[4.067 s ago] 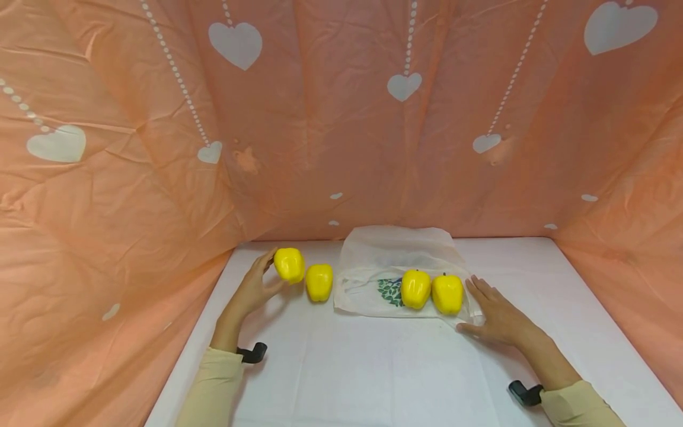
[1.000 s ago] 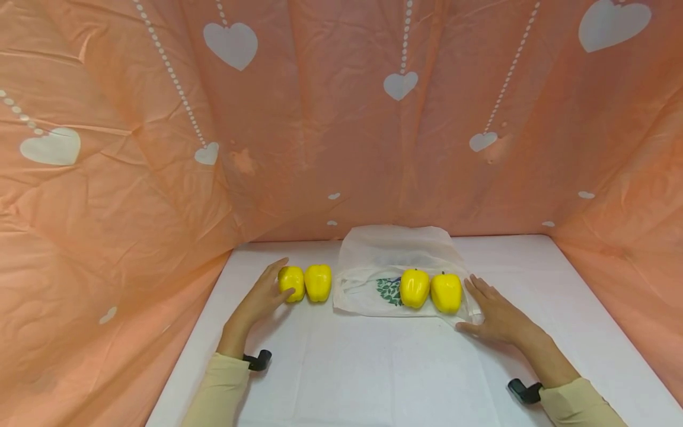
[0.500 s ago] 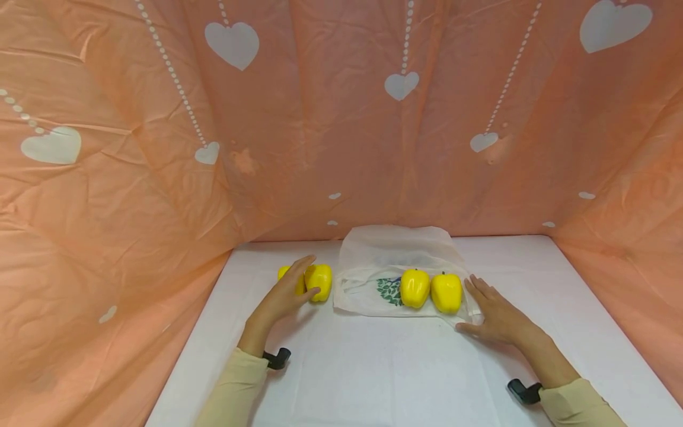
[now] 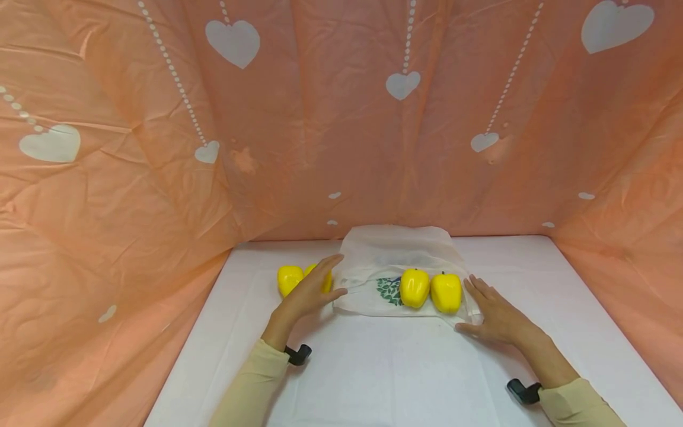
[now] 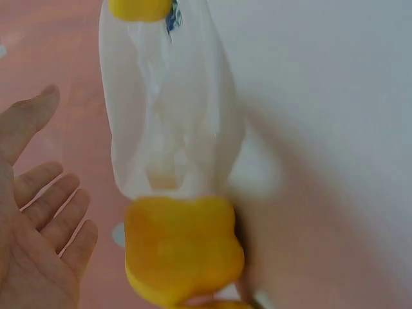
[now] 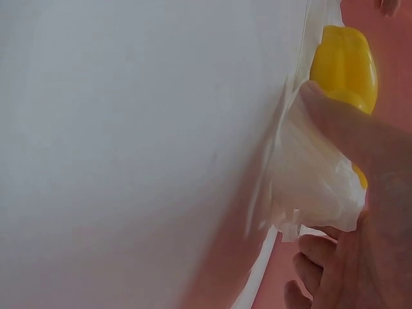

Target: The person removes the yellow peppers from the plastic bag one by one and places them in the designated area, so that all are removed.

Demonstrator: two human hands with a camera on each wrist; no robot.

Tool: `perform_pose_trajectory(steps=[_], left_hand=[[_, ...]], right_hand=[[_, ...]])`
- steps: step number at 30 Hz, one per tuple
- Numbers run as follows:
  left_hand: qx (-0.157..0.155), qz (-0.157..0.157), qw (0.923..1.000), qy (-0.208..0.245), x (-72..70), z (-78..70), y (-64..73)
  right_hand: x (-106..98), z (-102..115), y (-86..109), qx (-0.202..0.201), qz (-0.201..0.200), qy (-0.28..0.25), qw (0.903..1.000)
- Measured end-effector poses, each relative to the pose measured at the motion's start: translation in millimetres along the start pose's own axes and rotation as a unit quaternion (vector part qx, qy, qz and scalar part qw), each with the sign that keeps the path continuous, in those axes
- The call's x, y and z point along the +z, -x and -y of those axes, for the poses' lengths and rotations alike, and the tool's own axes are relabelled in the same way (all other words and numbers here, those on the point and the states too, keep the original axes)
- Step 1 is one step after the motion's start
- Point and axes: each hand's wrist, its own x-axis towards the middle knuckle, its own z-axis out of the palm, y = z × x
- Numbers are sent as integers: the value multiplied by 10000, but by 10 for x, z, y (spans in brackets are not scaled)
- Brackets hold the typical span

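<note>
A person's left hand [image 4: 310, 290] hovered beside the near side of a glossy yellow bell pepper [image 4: 327, 282], its fingers outstretched and holding nothing, the tips close to the left edge of a thin, translucent white bag [image 4: 392, 261] with a green leaf print [image 4: 389, 291]. Another shiny yellow pepper [image 4: 289, 279] stood just left of the first, both on the white-covered table [image 4: 395, 367]. The right hand [image 4: 496, 315] rested against the bag's right edge, its fingers extended and apparently touching the film rather than clenched on it. Two more yellow peppers, one nearer the print [image 4: 414, 289] and one nearer the right hand [image 4: 446, 293], sat side by side on the bag. The step in hand seemed to be placing the left hand between the left pair and the bag; a next move would call for those fingers to close lightly, on pepper or film, without knocking the neighbours. Behind the bag, the table's far edge met an orange curtain [image 4: 341, 136] with little room, while the widest space for moving lay toward the person, between the forearms.
</note>
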Motion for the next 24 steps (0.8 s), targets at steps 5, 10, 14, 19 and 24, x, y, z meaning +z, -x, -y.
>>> perform_pose_trajectory(steps=[5, 10, 14, 19, 24], left_hand=[[-36, 224, 9996, 178, 101, -90, -87], [-10, 433, 9988, 217, 226, -163, -175], [28, 484, 9987, 159, 314, -209, -243], [7, 618, 9980, 141, 415, -270, -327], [3, 777, 9969, 92, 519, -354, -390]], right_hand=[[5, 1, -2, 38, 27, -16, 10000], [11, -6, -5, 52, 26, -17, 10000], [11, -13, -8, 30, 13, 5, 10000], [4, -1, -4, 36, 7, -15, 10000], [18, 6, -4, 79, 29, -31, 10000]])
